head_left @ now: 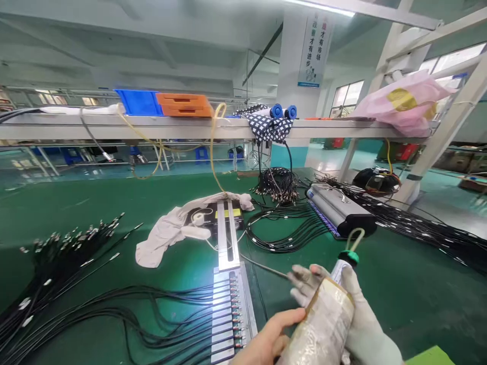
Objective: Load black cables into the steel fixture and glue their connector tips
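A tape-wrapped cylindrical tool is held tilted at the lower right. Its far end has a white barrel, a green-and-black cap and a pale cord loop; I cannot tell its exact kind. My right hand, in a white glove, cradles it from behind, with the thumb along its right side and fingertips showing at the left. The bare fingers of my left hand close against its near left side. Left of both hands, a metal fixture holds a row of black cables by their metal-ended connectors.
Black cable bundles spread over the green table at left, with more at right. A silver-and-black lamp-like unit stands over another cable row. White cloth partly covers a black box. Above runs a shelf with blue and orange bins.
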The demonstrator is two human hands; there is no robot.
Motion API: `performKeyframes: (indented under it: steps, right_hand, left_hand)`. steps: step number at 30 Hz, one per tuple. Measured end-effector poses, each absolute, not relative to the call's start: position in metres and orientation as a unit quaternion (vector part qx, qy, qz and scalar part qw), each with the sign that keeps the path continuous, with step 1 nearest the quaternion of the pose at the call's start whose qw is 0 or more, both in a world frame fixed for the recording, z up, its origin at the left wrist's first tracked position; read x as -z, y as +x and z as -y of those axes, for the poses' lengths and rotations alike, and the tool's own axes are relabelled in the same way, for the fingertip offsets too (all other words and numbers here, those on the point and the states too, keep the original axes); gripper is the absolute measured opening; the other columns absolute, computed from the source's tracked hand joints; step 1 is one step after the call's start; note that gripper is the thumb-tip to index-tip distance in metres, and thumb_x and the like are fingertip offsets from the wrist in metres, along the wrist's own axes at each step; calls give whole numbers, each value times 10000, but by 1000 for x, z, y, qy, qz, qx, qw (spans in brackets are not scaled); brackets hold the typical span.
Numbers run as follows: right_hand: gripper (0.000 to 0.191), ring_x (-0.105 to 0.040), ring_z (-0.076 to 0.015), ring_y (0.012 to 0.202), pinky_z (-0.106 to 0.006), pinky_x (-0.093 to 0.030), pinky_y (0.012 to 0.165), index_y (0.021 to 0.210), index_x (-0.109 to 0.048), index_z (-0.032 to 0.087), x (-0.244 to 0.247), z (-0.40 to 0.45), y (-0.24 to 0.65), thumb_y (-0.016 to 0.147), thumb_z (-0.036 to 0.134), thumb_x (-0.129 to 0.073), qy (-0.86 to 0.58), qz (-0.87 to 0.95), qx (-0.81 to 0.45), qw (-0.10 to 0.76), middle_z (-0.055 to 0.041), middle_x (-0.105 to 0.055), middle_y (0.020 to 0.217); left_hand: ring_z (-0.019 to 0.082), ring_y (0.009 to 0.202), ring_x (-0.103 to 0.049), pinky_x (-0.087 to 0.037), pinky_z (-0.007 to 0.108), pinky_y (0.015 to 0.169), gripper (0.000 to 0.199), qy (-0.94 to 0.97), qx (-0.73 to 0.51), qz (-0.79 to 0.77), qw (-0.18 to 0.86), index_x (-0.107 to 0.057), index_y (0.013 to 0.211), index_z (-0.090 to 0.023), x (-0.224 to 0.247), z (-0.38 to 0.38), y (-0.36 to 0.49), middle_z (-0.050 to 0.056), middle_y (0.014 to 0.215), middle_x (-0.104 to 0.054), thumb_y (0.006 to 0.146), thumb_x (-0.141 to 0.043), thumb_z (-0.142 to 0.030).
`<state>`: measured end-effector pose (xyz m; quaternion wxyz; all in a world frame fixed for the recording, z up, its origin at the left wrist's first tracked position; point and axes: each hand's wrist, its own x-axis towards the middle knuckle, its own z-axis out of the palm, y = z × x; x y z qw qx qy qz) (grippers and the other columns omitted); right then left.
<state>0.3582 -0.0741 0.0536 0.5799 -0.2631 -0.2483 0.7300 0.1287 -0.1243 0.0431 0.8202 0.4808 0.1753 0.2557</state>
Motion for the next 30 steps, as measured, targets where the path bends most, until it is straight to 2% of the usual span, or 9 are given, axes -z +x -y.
performKeyframes:
  steps: [2, 4, 7, 9, 11, 15, 19, 23, 30]
  right_hand:
    - [601, -643, -307, 1111, -450, -552, 900, 823, -730, 213, -57, 62, 379, 712, 798, -644, -303, 216, -670, 642, -118, -690, 1211]
    - [604, -692, -231, 920, -319, -596, 704, 936, -736, 216, -61, 49, 407, 766, 780, -602, -362, 188, -547, 731, -101, -702, 1177]
    - [678, -572, -127, 490, -222, -460, 374, 990, -725, 176, -58, 33, 439, 791, 792, -524, -383, 178, -490, 763, -164, -728, 1028]
    - [733, -427, -74, 364, -205, -351, 291, 995, -703, 175, -48, 27, 444, 736, 839, -531, -380, 196, -497, 755, -185, -735, 989]
    - [839, -422, -74, 358, -214, -362, 299, 1005, -684, 174, -33, 24, 440, 614, 908, -580, -392, 218, -507, 736, -190, -743, 962]
    - [876, -543, -139, 445, -238, -414, 350, 984, -683, 177, -10, 23, 430, 514, 915, -645, -404, 280, -551, 675, -175, -752, 930]
    - [541, -585, -130, 575, -243, -497, 502, 912, -688, 227, -12, 32, 415, 638, 676, -813, -382, 326, -565, 654, -103, -749, 1001]
    - [394, -605, -121, 664, -244, -524, 621, 955, -697, 242, -28, 38, 376, 650, 378, -907, -373, 385, -594, 599, -49, -721, 1047]
    - [417, -680, -163, 633, -242, -494, 484, 1048, -625, 197, -33, 17, 283, 785, 481, -779, -350, 496, -630, 484, -110, -707, 1093]
  left_hand:
    - [353, 1315, -480, -313, 461, 1103, 1040, 487, -217, -173, 828, -270, 1500, -252, -47, 111, 117, 110, 1330, -559, 618, -779, -465]
    - [332, 1238, -539, -386, 445, 1037, 982, 546, -214, -254, 769, -254, 1503, -284, -57, 92, 112, 87, 1328, -553, 640, -712, -375]
    - [265, 1179, -566, -431, 413, 1005, 797, 698, -255, -482, 464, -214, 1523, -296, -75, 44, 123, 100, 1412, -482, 791, -522, -370]
    - [284, 1312, -451, -332, 437, 1106, 794, 727, -263, -529, 351, -162, 1545, -263, -78, 2, 143, 143, 1517, -327, 854, -503, -456]
    - [371, 1352, -378, -275, 535, 1119, 746, 742, -242, -557, 285, -340, 1487, -191, -72, -37, 168, 203, 1530, -271, 842, -539, -508]
    - [457, 1320, -350, -195, 684, 1076, 700, 782, -205, -561, 179, -502, 1386, -183, -60, -70, 199, 217, 1394, -470, 817, -587, -582]
    - [356, 1253, -443, -300, 568, 1081, 631, 823, -210, -511, 130, -483, 1397, -230, -67, -45, 163, 147, 1277, -574, 884, -503, -596]
    - [260, 1064, -561, -451, 418, 965, 373, 819, -211, -517, 131, -628, 1105, -193, -62, -4, 72, 106, 1098, -627, 943, -427, -463]
    - [238, 921, -600, -513, 400, 828, 339, 771, -221, -578, 151, -596, 1115, -184, -12, 22, -5, 74, 975, -622, 907, -502, -434]
